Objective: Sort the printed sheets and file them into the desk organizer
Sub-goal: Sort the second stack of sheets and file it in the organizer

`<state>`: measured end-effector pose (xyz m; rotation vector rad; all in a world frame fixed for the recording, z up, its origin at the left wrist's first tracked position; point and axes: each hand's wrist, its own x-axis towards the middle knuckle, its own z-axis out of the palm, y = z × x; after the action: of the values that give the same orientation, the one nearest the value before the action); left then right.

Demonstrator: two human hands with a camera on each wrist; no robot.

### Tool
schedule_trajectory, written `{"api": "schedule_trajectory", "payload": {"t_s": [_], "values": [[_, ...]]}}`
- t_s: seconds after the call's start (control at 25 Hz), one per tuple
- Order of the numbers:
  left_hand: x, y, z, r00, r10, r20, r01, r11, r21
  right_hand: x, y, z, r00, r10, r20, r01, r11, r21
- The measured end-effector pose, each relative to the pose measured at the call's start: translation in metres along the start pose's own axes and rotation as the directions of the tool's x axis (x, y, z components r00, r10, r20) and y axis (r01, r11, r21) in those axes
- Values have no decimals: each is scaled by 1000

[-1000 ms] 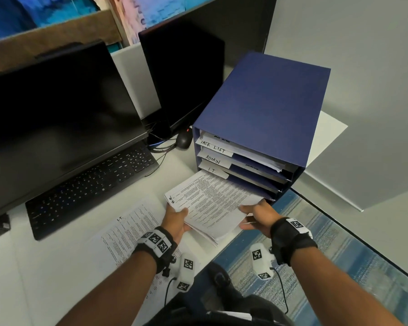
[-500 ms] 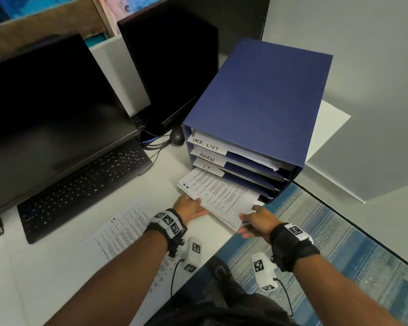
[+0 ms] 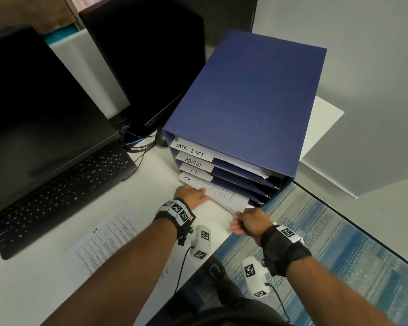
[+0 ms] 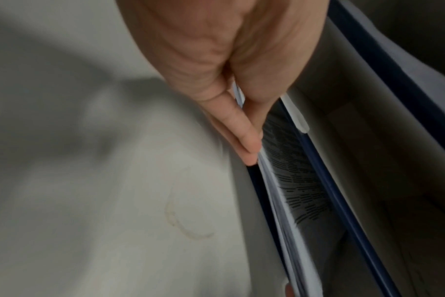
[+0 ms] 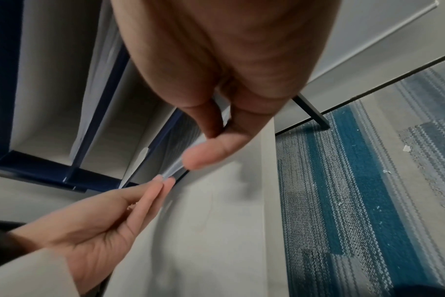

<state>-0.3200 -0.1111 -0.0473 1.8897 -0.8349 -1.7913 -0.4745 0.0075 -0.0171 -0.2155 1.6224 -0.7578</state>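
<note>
The blue desk organizer (image 3: 245, 102) stands on the white desk (image 3: 33, 290), its slots labelled TASK LIST, ADMIN, I.T. and H.R. A stack of printed sheets (image 3: 222, 194) lies mostly inside the bottom slot, with its near edge sticking out. My left hand (image 3: 204, 192) pinches the stack's left near edge between thumb and fingers (image 4: 241, 130). My right hand (image 3: 238, 214) pinches the right near corner, thumb (image 5: 203, 156) under the paper. The stack's printed top (image 4: 300, 180) shows under a blue shelf edge. More printed sheets (image 3: 111, 236) headed I.T. lie flat on the desk beside my left forearm.
A black keyboard (image 3: 64, 196) and two dark monitors (image 3: 33, 102) fill the desk's left. A mouse (image 3: 161, 138) and cables sit behind the organizer. The desk's edge runs under my right wrist, over blue striped carpet (image 3: 339, 255). A grey partition (image 3: 363, 90) stands at right.
The stack has slid much deeper into the bottom slot. Both hands moved forward toward the organizer with it; only a short strip of paper shows now.
</note>
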Motion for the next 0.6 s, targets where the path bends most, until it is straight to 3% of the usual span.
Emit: {"api": "schedule_trajectory", "payload": {"t_s": [0.08, 0.28, 0.4, 0.6], "values": [[4, 3, 3, 1000, -15, -12, 15, 1000, -6, 6, 0, -2, 999, -30, -35, 32, 999, 36], [6, 14, 18, 1000, -8, -9, 7, 992, -124, 25, 2, 2, 988, -16, -154, 66, 945, 322], [7, 14, 22, 997, 74, 23, -74, 997, 9, 27, 1, 2, 982, 31, -187, 15, 971, 240], [6, 12, 15, 998, 66, 9, -66, 998, -4, 27, -1, 8, 981, 49, -190, -3, 972, 235]]}}
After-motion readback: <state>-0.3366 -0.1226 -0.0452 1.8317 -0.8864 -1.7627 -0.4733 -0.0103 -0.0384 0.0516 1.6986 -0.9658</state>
